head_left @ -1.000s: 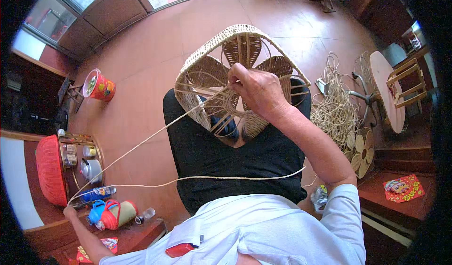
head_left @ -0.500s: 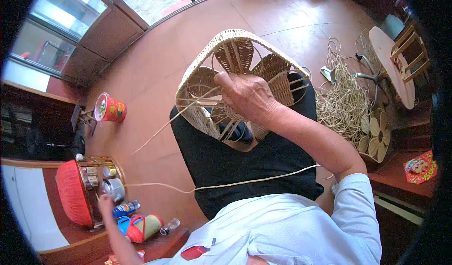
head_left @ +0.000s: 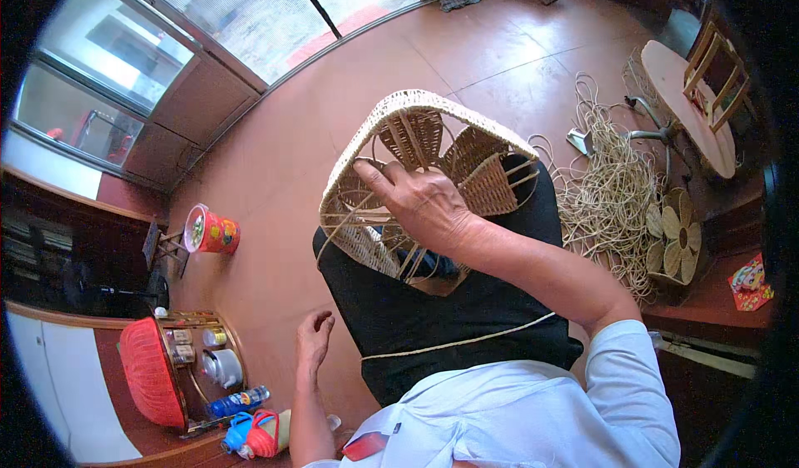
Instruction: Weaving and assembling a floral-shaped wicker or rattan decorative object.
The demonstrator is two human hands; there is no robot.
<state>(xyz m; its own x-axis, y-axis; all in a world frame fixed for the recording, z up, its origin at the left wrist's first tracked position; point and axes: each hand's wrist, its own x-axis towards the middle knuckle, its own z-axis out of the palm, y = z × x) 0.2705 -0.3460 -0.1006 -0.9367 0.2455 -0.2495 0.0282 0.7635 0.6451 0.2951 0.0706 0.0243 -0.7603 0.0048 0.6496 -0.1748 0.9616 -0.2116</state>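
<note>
Since the earlier frame, left hand (head_left: 314, 335) has swung in from far out at the side to beside the lap, fingers loosely curled, gripping nothing visible; cane strand (head_left: 458, 342) now lies slack across the black apron (head_left: 433, 318). Woven cane frame (head_left: 416, 185) rests tilted on the lap. Right hand (head_left: 420, 206) pressed on its spokes, fingers spread, forefinger extended. Loose cane pile (head_left: 603, 198) on floor beside. Risk: slack strand may loosen the last weave, since no hand tensions it.

Right hand (head_left: 424, 206) on woven rattan frame (head_left: 416, 127)
</note>
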